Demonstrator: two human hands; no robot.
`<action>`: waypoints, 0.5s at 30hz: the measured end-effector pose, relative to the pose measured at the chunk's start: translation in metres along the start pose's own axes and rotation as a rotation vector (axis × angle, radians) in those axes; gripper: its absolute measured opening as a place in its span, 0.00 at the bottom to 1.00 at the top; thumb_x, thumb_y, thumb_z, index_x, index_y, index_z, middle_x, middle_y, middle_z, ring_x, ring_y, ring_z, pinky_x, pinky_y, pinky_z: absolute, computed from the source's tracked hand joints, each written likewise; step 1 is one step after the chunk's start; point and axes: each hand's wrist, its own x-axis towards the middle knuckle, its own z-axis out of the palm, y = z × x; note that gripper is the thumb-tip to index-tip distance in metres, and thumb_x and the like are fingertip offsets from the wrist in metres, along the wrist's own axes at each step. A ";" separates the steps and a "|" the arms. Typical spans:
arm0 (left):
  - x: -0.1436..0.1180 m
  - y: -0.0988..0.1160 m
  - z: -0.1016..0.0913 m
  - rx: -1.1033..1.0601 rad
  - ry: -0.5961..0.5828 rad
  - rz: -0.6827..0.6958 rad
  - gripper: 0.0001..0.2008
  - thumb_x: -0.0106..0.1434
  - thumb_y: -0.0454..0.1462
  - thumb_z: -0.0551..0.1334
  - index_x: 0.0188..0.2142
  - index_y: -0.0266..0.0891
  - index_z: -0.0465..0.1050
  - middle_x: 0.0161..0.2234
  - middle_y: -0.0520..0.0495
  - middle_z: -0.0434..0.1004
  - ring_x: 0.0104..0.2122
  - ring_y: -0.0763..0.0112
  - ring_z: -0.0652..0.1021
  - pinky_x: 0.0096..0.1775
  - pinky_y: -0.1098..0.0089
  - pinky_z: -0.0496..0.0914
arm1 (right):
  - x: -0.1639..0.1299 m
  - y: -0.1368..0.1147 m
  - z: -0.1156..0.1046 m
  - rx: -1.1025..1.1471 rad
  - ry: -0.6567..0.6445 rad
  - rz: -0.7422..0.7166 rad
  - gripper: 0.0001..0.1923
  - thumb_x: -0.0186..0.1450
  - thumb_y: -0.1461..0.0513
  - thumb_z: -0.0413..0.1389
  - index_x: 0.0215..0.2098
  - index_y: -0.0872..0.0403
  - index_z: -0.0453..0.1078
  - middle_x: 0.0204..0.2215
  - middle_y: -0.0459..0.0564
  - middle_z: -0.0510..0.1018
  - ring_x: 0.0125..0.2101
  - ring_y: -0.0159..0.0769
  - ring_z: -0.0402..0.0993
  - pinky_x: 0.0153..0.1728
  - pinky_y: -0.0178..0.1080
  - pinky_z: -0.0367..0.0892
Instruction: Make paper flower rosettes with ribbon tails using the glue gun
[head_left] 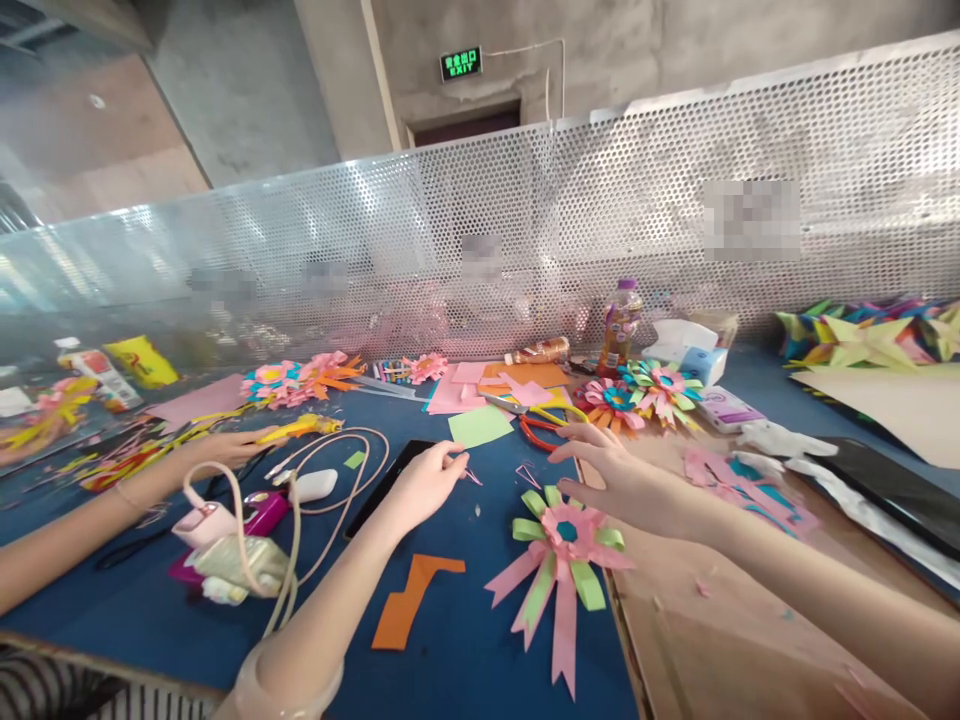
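Observation:
My left hand (429, 487) rests low over the blue table beside a dark phone (386, 485). Its fingers are curled together, and a small pink paper strip (473, 478) shows at the fingertips; whether they grip it is unclear. My right hand (619, 478) hovers, fingers apart and holding nothing, between the scissors (536, 422) and a paper flower (566, 530). Pink and green ribbon-like strips surround the flower's blue centre. The scissors have red and yellow handles. A green paper sheet (480, 426) lies under their blades, and a bent pink strip (527, 475) lies between my hands.
Another person's hand (229, 448) reaches in from the left near a yellow tool (304, 428). Cables and a pink charger (204, 522) lie left of my forearm. An orange paper piece (412, 600) is nearer. A drink bottle (619, 325) and tissues stand behind; a perforated metal screen (360, 250) closes the back.

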 end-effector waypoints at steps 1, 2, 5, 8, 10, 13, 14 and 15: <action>0.000 0.000 -0.002 0.042 0.019 -0.005 0.20 0.63 0.48 0.49 0.46 0.41 0.70 0.31 0.48 0.79 0.32 0.65 0.77 0.33 0.70 0.65 | 0.000 0.001 0.001 -0.006 0.010 -0.005 0.13 0.62 0.58 0.54 0.45 0.49 0.68 0.56 0.56 0.60 0.56 0.47 0.60 0.53 0.50 0.62; 0.000 0.001 -0.003 0.088 0.041 -0.013 0.19 0.63 0.48 0.50 0.44 0.41 0.71 0.27 0.48 0.78 0.30 0.64 0.77 0.33 0.70 0.64 | 0.001 0.002 0.002 -0.013 0.026 -0.016 0.12 0.62 0.58 0.54 0.44 0.49 0.69 0.56 0.55 0.61 0.55 0.47 0.61 0.53 0.50 0.63; -0.004 0.003 -0.006 0.211 0.096 -0.053 0.19 0.61 0.46 0.53 0.46 0.38 0.71 0.22 0.46 0.76 0.25 0.61 0.76 0.31 0.68 0.62 | 0.005 0.005 0.003 -0.042 0.129 -0.084 0.10 0.62 0.58 0.54 0.41 0.50 0.70 0.53 0.56 0.64 0.53 0.47 0.63 0.52 0.51 0.63; -0.007 0.004 -0.006 0.315 0.126 -0.085 0.30 0.61 0.41 0.55 0.61 0.36 0.53 0.25 0.44 0.77 0.23 0.62 0.76 0.30 0.68 0.63 | 0.011 0.014 0.001 -0.076 0.318 -0.137 0.12 0.62 0.60 0.51 0.44 0.52 0.67 0.47 0.56 0.69 0.50 0.46 0.65 0.50 0.51 0.64; -0.006 0.004 -0.009 0.392 0.186 -0.079 0.38 0.62 0.39 0.54 0.65 0.36 0.32 0.31 0.42 0.79 0.27 0.62 0.77 0.31 0.69 0.65 | 0.016 0.025 0.002 -0.092 0.435 -0.141 0.15 0.63 0.61 0.49 0.48 0.53 0.65 0.44 0.57 0.71 0.48 0.47 0.66 0.48 0.51 0.64; 0.010 0.001 -0.026 0.514 0.414 -0.019 0.41 0.63 0.42 0.53 0.65 0.38 0.23 0.54 0.29 0.67 0.45 0.52 0.75 0.41 0.62 0.68 | 0.022 0.046 0.011 -0.087 0.558 -0.111 0.16 0.62 0.61 0.49 0.49 0.53 0.62 0.43 0.56 0.71 0.46 0.46 0.66 0.47 0.50 0.63; 0.019 -0.002 -0.036 0.578 0.509 -0.006 0.41 0.63 0.43 0.54 0.65 0.38 0.26 0.61 0.26 0.52 0.53 0.44 0.68 0.47 0.56 0.65 | 0.023 0.053 0.016 -0.087 0.584 -0.097 0.16 0.62 0.61 0.49 0.49 0.53 0.62 0.44 0.56 0.71 0.46 0.46 0.65 0.46 0.50 0.63; 0.030 -0.007 -0.047 0.641 0.594 -0.049 0.40 0.63 0.42 0.55 0.65 0.37 0.31 0.64 0.26 0.40 0.59 0.38 0.57 0.53 0.50 0.58 | 0.024 0.060 0.022 -0.091 0.602 -0.084 0.16 0.62 0.61 0.49 0.49 0.52 0.62 0.44 0.55 0.71 0.46 0.46 0.65 0.47 0.50 0.62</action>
